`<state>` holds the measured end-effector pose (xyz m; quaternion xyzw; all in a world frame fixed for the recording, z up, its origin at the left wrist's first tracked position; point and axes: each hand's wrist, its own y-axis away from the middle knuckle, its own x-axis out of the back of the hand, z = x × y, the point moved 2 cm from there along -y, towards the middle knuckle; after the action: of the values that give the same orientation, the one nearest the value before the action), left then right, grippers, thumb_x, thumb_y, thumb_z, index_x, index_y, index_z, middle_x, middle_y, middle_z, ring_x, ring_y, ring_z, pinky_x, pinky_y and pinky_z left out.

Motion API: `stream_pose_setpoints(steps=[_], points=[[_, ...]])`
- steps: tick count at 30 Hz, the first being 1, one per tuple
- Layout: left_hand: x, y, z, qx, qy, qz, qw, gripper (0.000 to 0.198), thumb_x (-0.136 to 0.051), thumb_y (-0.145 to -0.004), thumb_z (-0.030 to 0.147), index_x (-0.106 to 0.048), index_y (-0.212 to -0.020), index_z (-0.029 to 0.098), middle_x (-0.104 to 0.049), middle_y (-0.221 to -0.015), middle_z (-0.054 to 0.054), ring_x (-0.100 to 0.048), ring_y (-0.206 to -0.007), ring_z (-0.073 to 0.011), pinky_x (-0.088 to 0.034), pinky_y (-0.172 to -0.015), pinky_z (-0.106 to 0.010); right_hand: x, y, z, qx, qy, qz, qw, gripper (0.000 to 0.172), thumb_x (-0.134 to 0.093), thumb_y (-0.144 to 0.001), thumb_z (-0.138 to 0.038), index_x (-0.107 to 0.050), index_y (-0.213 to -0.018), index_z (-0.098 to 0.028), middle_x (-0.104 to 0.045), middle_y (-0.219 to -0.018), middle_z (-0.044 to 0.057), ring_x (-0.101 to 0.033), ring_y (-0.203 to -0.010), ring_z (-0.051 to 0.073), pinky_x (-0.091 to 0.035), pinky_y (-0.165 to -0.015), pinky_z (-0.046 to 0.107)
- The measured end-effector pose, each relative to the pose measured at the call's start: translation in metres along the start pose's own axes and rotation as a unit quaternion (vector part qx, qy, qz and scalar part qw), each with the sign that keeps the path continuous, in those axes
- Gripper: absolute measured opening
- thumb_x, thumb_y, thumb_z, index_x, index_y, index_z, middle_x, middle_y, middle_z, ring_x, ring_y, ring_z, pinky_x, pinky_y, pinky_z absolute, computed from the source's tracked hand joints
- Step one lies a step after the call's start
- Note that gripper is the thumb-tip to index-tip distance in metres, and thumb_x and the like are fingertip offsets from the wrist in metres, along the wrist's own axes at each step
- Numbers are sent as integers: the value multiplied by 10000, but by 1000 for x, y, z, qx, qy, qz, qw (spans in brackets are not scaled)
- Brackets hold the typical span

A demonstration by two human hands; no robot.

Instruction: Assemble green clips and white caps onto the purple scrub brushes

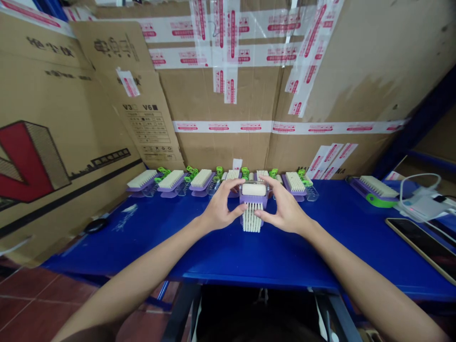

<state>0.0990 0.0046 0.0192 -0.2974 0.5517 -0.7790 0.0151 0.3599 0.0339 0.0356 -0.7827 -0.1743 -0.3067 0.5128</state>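
Both of my hands hold one purple scrub brush (253, 198) above the blue table, its white bristles pointing toward me. A white roller or pad sits in a clear plastic part at the brush's far end. My left hand (224, 204) grips the left side, with the thumb near the bristles and the fingers over the far edge. From the right, my right hand (285, 205) grips it the same way. Behind my hands stands a row of similar purple brushes (201, 178) with white bristles, green clips and clear plastic parts. My hands partly cover the middle ones.
Another purple brush (377, 186) with a green end lies at the right. Beside it are a white device with cables (420, 204) and a phone (423, 242). Taped cardboard (221, 104) walls the back and left of the blue table (149, 232). A small black object (96, 225) lies at the left edge.
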Motion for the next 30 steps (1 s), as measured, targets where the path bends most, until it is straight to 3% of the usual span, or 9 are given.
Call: stream_pose_setpoints(steps=[5, 9, 12, 19, 30], points=[[0, -1, 1, -9, 10, -3, 1000, 695, -687, -1128, 652, -503, -1678, 268, -691, -1464, -171, -722, -1153, -288, -660, -974, -464, 0, 0, 1, 3, 2, 5, 1000, 949, -712, -1097, -671, -254, -1854, -327, -537, -1782, 217, -647, -1524, 465, -665, -1124, 702], [0, -1, 1, 0, 13, -3, 1000, 530, -553, -1213, 536, -513, -1672, 272, -705, -1429, -152, -716, -1146, -272, -644, -999, -466, 1, 1, 2, -4, 0, 12, 1000, 730, -540, -1197, -612, -308, -1834, -341, -582, -1751, 190, -651, -1526, 426, -627, -1186, 707], [0, -1, 1, 6, -1, 1, 1000, 508, -606, -1199, 455, -516, -1666, 276, -702, -1447, -149, -719, -1166, -269, -644, -1015, -466, 1, 1, 1, -9, 4, 19, 1000, 680, -514, -1215, -564, -331, -1829, -334, -607, -1726, 183, -665, -1507, 411, -622, -1198, 700], [-1, -2, 2, -4, -3, 0, 1000, 581, -690, -1156, 490, -511, -1661, 266, -699, -1432, -155, -725, -1119, -263, -664, -974, -455, -1, 0, -1, -5, 14, 26, 1000, 699, -577, -1199, -501, -333, -1829, -319, -615, -1713, 188, -680, -1491, 413, -628, -1195, 698], [0, -1, 3, -15, -7, -4, 1000, 652, -708, -1135, 551, -483, -1679, 272, -682, -1470, -170, -718, -1191, -294, -665, -988, -473, 0, 1, -3, -5, 5, 7, 1000, 802, -639, -1158, -561, -300, -1842, -315, -582, -1750, 201, -710, -1440, 418, -694, -1085, 651]])
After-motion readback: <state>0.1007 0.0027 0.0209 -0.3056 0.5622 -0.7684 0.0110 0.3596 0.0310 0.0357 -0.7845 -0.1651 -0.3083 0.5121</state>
